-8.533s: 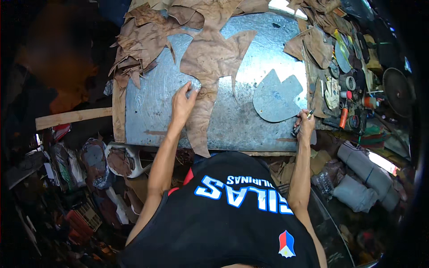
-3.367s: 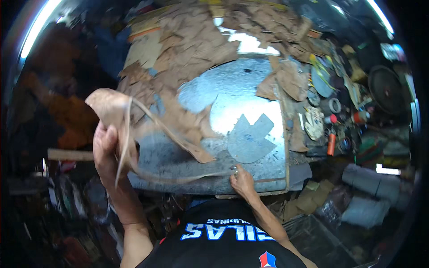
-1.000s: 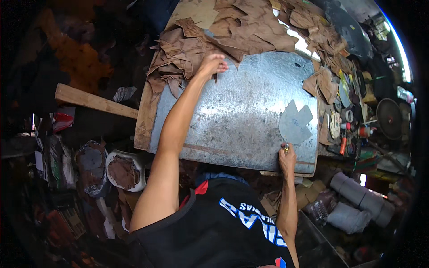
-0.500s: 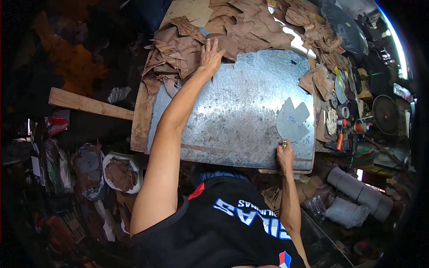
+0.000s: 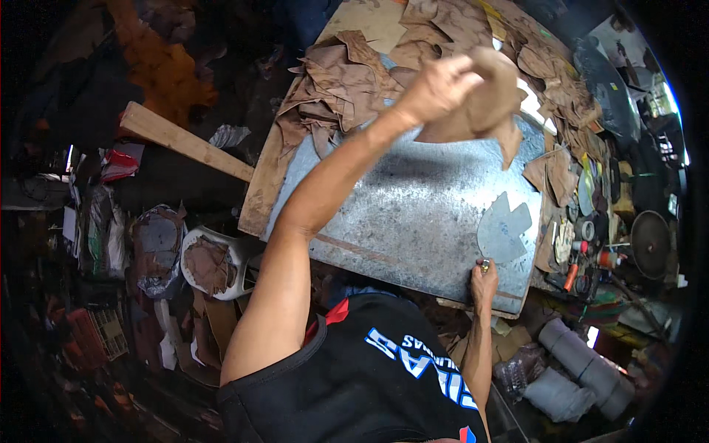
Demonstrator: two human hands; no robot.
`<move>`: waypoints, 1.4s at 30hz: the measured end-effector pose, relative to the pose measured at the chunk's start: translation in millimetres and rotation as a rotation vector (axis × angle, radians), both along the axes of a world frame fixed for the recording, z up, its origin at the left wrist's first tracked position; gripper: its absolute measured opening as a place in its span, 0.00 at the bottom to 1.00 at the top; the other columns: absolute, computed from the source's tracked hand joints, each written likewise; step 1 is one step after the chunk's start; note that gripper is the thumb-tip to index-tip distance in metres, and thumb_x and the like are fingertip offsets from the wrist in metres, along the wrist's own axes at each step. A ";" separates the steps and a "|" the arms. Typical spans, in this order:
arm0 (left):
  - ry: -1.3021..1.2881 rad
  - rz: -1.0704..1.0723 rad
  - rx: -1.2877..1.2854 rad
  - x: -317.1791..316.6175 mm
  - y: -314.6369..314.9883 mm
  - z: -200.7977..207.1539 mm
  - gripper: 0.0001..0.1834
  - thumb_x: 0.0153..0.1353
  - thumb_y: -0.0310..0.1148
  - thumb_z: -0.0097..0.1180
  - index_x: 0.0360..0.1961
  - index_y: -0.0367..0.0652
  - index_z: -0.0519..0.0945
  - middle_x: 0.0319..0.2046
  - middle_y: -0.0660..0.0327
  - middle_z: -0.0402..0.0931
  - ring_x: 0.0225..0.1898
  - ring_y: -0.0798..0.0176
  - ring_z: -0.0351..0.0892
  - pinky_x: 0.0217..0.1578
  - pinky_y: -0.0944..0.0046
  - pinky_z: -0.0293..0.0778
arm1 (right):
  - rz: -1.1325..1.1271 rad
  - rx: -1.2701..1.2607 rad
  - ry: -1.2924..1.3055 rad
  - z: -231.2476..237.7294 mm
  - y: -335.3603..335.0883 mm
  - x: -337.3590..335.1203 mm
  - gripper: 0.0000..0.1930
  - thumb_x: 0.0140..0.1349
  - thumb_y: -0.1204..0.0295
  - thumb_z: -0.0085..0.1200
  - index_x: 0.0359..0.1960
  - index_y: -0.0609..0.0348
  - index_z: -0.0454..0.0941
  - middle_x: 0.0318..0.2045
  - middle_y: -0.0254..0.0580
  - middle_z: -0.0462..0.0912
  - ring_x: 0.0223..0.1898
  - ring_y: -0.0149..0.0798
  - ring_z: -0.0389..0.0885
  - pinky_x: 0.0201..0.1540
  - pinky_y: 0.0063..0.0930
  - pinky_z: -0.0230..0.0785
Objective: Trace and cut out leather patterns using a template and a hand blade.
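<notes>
My left hand (image 5: 442,90), blurred by motion, is raised over the far part of the metal-covered table (image 5: 384,184). It grips a brown leather piece (image 5: 484,103), which hangs to the right of the fingers with one narrow end dangling. Near the table's front right corner, my right hand (image 5: 484,284) is closed, and a small shiny thing shows at its fingers; I cannot make out what it is. Just beyond these fingers a flat grey template (image 5: 504,230) with rounded and notched edges lies on the metal.
Crumpled brown leather (image 5: 336,88) is heaped at the table's far left, with more pieces along the back. Tools and tape lie at the right, near an orange-handled tool (image 5: 571,277). A wooden beam (image 5: 185,144) juts out left, above a white chair (image 5: 240,262) holding leather scraps.
My left hand has lifted a leather piece from the far heap and swung it to the right. My right hand stays by the template. The whole view has shifted and tilted.
</notes>
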State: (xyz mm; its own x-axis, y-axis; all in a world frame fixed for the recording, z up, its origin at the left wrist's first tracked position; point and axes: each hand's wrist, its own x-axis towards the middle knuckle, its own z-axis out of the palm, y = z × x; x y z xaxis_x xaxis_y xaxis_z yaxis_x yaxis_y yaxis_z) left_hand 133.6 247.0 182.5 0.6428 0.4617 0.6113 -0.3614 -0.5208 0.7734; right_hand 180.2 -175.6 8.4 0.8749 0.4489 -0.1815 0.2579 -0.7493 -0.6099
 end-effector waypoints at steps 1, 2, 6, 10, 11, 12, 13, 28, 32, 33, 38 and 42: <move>0.152 0.029 -0.092 -11.5 16.8 -0.5 0.13 0.65 0.36 0.55 0.45 0.38 0.80 0.34 0.64 0.82 0.31 0.70 0.78 0.30 0.68 0.76 | -0.002 0.019 -0.005 -0.4 -0.6 0.1 0.08 0.58 0.73 0.50 0.38 0.62 0.76 0.21 0.47 0.77 0.22 0.37 0.75 0.27 0.32 0.66; 0.303 0.055 -0.183 -27.3 38.6 -2.0 0.14 0.65 0.37 0.55 0.46 0.38 0.80 0.36 0.64 0.82 0.34 0.71 0.78 0.33 0.69 0.76 | -0.007 0.039 -0.011 -1.0 -1.1 0.3 0.08 0.58 0.73 0.50 0.38 0.62 0.76 0.21 0.47 0.77 0.22 0.37 0.75 0.28 0.32 0.66; 0.681 0.240 -0.265 -88.8 148.7 -49.5 0.21 0.63 0.42 0.57 0.51 0.39 0.77 0.41 0.57 0.82 0.40 0.65 0.80 0.41 0.63 0.76 | 0.004 -0.002 -0.004 10.1 7.7 -3.6 0.08 0.58 0.74 0.50 0.38 0.62 0.76 0.21 0.47 0.77 0.22 0.36 0.74 0.28 0.32 0.66; 0.781 0.911 -0.112 -129.8 217.6 -156.6 0.35 0.56 0.43 0.63 0.62 0.39 0.69 0.53 0.45 0.76 0.52 0.45 0.77 0.53 0.54 0.73 | 0.037 0.010 0.023 -1.0 5.2 -0.9 0.08 0.58 0.74 0.49 0.37 0.63 0.75 0.22 0.45 0.77 0.23 0.37 0.73 0.28 0.32 0.66; 0.782 0.993 -0.009 -136.9 202.3 -158.2 0.38 0.54 0.41 0.64 0.64 0.39 0.65 0.51 0.44 0.77 0.51 0.44 0.77 0.55 0.52 0.71 | 0.053 0.030 0.048 -1.9 5.1 0.5 0.08 0.58 0.75 0.49 0.38 0.64 0.74 0.23 0.44 0.76 0.23 0.37 0.72 0.28 0.32 0.66; 0.597 0.989 0.160 -142.6 184.2 -160.2 0.39 0.54 0.41 0.64 0.64 0.39 0.65 0.51 0.44 0.76 0.53 0.44 0.76 0.56 0.51 0.70 | 0.094 0.020 0.049 -1.1 4.6 2.3 0.08 0.58 0.75 0.49 0.38 0.64 0.74 0.23 0.44 0.76 0.23 0.37 0.72 0.28 0.32 0.66; 0.482 0.943 0.142 -157.1 180.3 -175.0 0.37 0.54 0.40 0.64 0.63 0.39 0.66 0.53 0.43 0.74 0.54 0.43 0.74 0.56 0.50 0.70 | 0.082 0.027 0.103 1.7 11.4 2.6 0.09 0.58 0.74 0.50 0.39 0.63 0.74 0.23 0.41 0.76 0.24 0.36 0.72 0.28 0.32 0.65; 0.793 0.772 0.011 -194.0 -154.2 -222.2 0.39 0.54 0.50 0.63 0.63 0.40 0.68 0.69 0.37 0.46 0.72 0.34 0.34 0.70 0.36 0.32 | -0.057 0.475 1.136 56.8 76.8 -4.5 0.17 0.65 0.61 0.54 0.49 0.60 0.75 0.27 0.38 0.76 0.26 0.31 0.75 0.31 0.28 0.70; 0.967 0.780 0.112 -196.3 -164.6 -220.5 0.40 0.57 0.58 0.56 0.64 0.44 0.68 0.70 0.41 0.47 0.73 0.38 0.35 0.71 0.40 0.31 | 0.215 0.581 1.271 30.4 94.9 13.0 0.23 0.65 0.71 0.54 0.61 0.61 0.66 0.41 0.47 0.78 0.46 0.46 0.78 0.55 0.45 0.71; 0.943 0.819 0.175 -194.1 -166.4 -224.7 0.40 0.57 0.60 0.54 0.63 0.44 0.68 0.69 0.41 0.48 0.73 0.37 0.37 0.70 0.39 0.31 | 0.213 0.549 1.301 27.8 94.5 20.2 0.22 0.64 0.73 0.54 0.59 0.62 0.65 0.44 0.50 0.77 0.51 0.51 0.77 0.60 0.50 0.68; 1.032 0.901 0.246 -190.3 -164.7 -225.9 0.40 0.59 0.64 0.48 0.65 0.50 0.67 0.71 0.48 0.49 0.73 0.42 0.38 0.71 0.41 0.31 | 0.419 0.486 1.153 3.4 97.9 29.4 0.20 0.65 0.74 0.53 0.57 0.61 0.63 0.46 0.54 0.77 0.53 0.52 0.76 0.59 0.46 0.70; 1.010 0.948 0.254 -188.0 -164.0 -230.9 0.40 0.57 0.65 0.49 0.63 0.51 0.69 0.70 0.48 0.51 0.73 0.42 0.40 0.71 0.42 0.32 | 0.514 0.468 1.186 -4.1 103.5 42.2 0.16 0.65 0.73 0.53 0.52 0.61 0.66 0.45 0.53 0.78 0.54 0.51 0.76 0.59 0.47 0.68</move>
